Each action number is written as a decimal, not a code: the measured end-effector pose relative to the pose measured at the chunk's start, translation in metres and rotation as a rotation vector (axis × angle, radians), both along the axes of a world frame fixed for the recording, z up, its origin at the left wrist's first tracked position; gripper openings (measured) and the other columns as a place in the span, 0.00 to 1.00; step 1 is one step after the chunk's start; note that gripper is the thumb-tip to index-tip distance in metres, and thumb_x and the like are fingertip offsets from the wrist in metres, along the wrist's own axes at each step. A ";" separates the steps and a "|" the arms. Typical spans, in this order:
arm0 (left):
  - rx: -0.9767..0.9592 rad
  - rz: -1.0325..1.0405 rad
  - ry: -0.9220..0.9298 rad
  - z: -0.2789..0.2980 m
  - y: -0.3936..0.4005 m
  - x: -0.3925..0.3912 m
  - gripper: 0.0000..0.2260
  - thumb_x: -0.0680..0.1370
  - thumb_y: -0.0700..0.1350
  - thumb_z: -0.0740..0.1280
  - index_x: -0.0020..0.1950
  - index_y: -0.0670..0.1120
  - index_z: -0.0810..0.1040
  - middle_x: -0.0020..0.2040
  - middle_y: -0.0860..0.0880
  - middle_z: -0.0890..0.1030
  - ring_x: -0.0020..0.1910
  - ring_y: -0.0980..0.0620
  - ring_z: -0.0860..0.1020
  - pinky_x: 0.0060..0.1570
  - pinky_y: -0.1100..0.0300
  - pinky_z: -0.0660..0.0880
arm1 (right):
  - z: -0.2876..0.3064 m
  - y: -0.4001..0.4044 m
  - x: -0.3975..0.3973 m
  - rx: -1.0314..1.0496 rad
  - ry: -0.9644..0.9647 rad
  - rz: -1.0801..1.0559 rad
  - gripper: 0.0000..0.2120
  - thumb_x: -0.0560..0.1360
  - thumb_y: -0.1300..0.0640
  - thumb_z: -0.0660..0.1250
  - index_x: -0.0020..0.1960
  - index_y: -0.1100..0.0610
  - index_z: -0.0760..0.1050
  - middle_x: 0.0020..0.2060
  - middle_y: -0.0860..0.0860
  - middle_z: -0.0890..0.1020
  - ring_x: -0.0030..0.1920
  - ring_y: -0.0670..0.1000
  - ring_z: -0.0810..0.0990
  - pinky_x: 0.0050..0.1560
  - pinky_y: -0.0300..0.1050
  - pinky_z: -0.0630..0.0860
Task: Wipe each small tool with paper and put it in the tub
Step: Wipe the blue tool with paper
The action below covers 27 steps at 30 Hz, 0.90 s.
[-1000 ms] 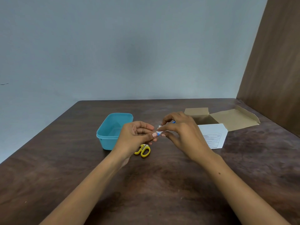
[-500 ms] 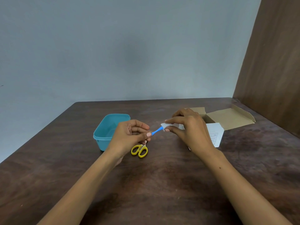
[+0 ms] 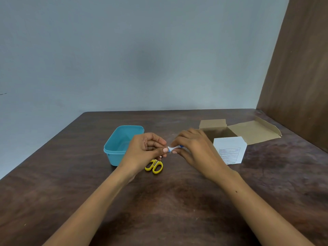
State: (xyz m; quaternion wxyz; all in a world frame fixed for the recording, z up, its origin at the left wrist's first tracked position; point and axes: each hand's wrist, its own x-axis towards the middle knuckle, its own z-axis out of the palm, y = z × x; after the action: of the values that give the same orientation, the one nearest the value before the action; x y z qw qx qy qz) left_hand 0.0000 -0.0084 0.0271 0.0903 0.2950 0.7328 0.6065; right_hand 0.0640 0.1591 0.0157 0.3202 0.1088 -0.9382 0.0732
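My left hand (image 3: 143, 153) pinches one end of a thin blue tool (image 3: 181, 146) above the table. A small piece of white paper (image 3: 172, 148) is wrapped around the tool, and my right hand (image 3: 195, 150) is closed on it. The two hands almost touch and most of the tool is hidden. The open turquoise tub (image 3: 117, 148) stands just left of my left hand, and nothing shows in its visible part. A pair of small yellow-handled scissors (image 3: 154, 166) lies on the table below my left hand, its blades hidden.
An open white cardboard box (image 3: 230, 151) with brown flaps spread out stands right of my right hand. A brown wooden panel (image 3: 301, 68) rises along the table's right side. The dark wooden table (image 3: 168, 201) ends at a blue-grey wall.
Half a second ago my hands were apart with the blue tool's shaft showing between them. Now my right hand and the paper have slid back left along the tool to my left fingertips.
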 end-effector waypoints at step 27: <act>-0.187 -0.040 0.553 -0.005 -0.001 -0.005 0.03 0.76 0.44 0.68 0.43 0.46 0.79 0.37 0.54 0.79 0.38 0.58 0.77 0.35 0.70 0.69 | 0.012 -0.001 0.008 -0.384 -0.174 0.120 0.07 0.74 0.50 0.68 0.45 0.53 0.79 0.40 0.42 0.78 0.45 0.45 0.76 0.47 0.48 0.75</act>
State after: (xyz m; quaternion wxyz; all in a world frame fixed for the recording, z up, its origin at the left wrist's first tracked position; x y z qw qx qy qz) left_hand -0.0053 -0.0095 0.0220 -0.0741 0.4538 0.7765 0.4309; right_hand 0.0722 0.1578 0.0277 0.2478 0.0948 -0.9230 0.2788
